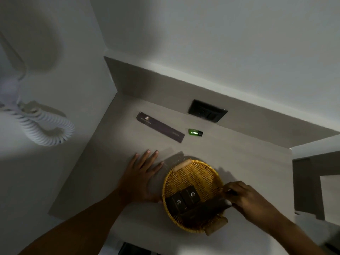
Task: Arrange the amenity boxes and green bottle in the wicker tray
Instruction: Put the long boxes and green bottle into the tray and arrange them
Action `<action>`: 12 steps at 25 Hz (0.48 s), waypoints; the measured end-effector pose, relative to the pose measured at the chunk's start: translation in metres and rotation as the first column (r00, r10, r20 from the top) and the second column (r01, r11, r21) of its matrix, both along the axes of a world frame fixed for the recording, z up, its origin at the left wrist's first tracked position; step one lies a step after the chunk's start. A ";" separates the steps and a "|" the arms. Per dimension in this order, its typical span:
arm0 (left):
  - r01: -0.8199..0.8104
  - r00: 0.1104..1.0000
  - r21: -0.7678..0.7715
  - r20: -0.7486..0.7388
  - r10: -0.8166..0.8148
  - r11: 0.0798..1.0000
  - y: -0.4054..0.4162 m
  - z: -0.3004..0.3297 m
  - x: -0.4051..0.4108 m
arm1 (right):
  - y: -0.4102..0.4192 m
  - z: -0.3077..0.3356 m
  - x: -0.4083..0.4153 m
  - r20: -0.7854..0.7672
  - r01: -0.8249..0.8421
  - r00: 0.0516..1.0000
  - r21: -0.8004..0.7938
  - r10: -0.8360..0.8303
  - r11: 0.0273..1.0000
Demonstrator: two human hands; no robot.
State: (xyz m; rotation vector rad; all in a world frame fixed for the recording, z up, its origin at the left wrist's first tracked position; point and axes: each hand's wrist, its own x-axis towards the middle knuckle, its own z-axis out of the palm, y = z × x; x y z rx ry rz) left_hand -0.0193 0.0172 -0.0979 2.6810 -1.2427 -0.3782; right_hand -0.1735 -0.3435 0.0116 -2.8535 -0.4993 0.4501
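A long dark box (206, 208) is gripped by the right hand (246, 197) across the wicker tray (193, 173), beside two small boxes (182, 198). Beyond the tray, nearer the flat, open left hand (141, 173), the green bottle (195, 132) and another long box (160, 127) are seen lying on the desk (114, 162).

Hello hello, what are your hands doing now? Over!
Left hand flat on counter, empty. Right hand setting long box into wicker tray beside two small boxes. Green bottle outside tray.

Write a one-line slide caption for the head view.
Right hand sets a long dark box into the wicker tray beside two small boxes; green bottle waits outside.
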 end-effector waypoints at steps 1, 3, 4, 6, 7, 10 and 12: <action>-0.003 1.000 -0.015 -0.005 0.003 1.000 0.000 -0.002 0.000 | 0.000 0.001 -0.002 -0.022 0.010 1.000 0.006 -0.010 1.000; 0.002 1.000 -0.044 -0.004 -0.002 0.999 0.000 -0.004 0.002 | -0.003 0.010 -0.001 -0.052 0.051 0.997 0.000 -0.051 0.999; 0.001 1.000 -0.055 -0.005 -0.001 0.998 -0.001 -0.004 0.001 | -0.003 0.016 0.003 -0.041 0.088 0.995 0.008 -0.088 0.996; -0.014 1.000 -0.069 -0.015 0.013 0.998 0.000 -0.004 0.001 | 0.013 0.023 0.026 0.023 0.188 0.981 0.090 -0.190 0.978; -0.014 1.000 -0.069 -0.019 0.013 0.998 0.000 -0.003 0.001 | 0.027 0.023 0.045 0.058 0.232 0.968 0.153 -0.243 0.961; -0.007 1.000 -0.055 -0.016 0.006 0.998 0.000 -0.001 -0.001 | 0.088 0.018 0.128 0.096 0.286 0.942 0.266 -0.321 0.921; -0.024 0.999 -0.040 -0.029 0.023 0.999 -0.001 0.002 -0.002 | 0.126 0.012 0.191 0.044 0.270 0.954 0.303 -0.297 0.914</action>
